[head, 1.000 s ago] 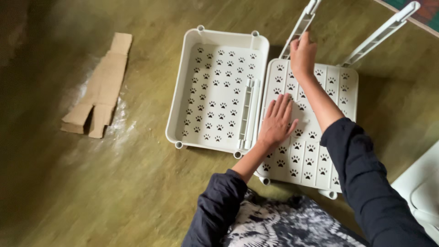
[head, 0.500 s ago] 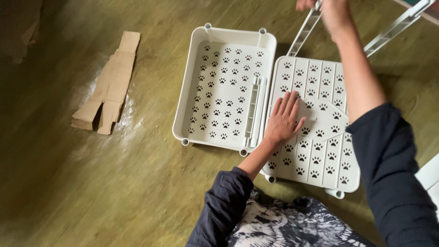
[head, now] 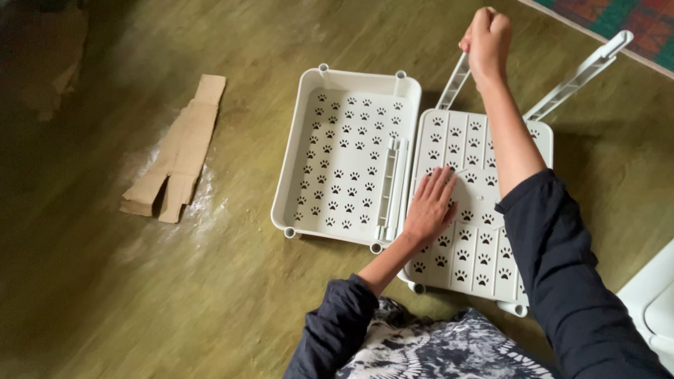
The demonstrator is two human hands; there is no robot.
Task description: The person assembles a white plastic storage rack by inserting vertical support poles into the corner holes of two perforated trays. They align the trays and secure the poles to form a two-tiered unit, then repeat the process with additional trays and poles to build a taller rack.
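Olive floor bears perforated plastic panel [head: 484, 231] under flat left hand [head: 430, 207]

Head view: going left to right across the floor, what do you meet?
Cardboard piece → open white tray with paw-print holes → left hand flat on the second paw-print panel → white object at the right edge.

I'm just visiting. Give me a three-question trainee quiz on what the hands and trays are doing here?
1. True or false: the left hand lies flat on the right panel.
2. What does the right hand grip? A) cardboard strip B) white rail C) rug
3. Fill in: the cutouts in the left tray are shaped like ____.

Key: 1 true; 2 B, the white rail; 3 paw prints.
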